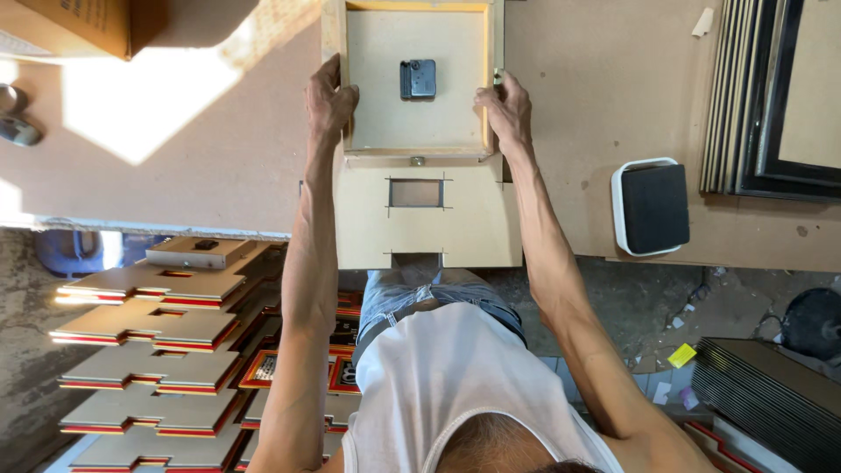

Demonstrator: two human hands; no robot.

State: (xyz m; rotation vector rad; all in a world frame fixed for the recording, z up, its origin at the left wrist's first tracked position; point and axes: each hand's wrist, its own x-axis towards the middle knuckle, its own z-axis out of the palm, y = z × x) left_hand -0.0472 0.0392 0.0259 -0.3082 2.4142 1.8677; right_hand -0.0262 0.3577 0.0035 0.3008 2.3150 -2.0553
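A square wooden clock frame (415, 140) lies back-up on the brown table (219, 166), with a small black clock mechanism (418, 79) fixed at its middle. My left hand (328, 98) grips the frame's left edge and my right hand (505, 107) grips its right edge. Under the frame's near side lies a flat beige board (429, 229) with a small rectangular window cut in it, overhanging the table's edge.
A white-rimmed black square box (651, 207) sits on the table at right, beside a stack of dark frames (762, 96). Stacks of beige boards with red edges (149, 350) stand at lower left. More dark panels (771, 394) lie at lower right. A cardboard box (88, 26) sits at top left.
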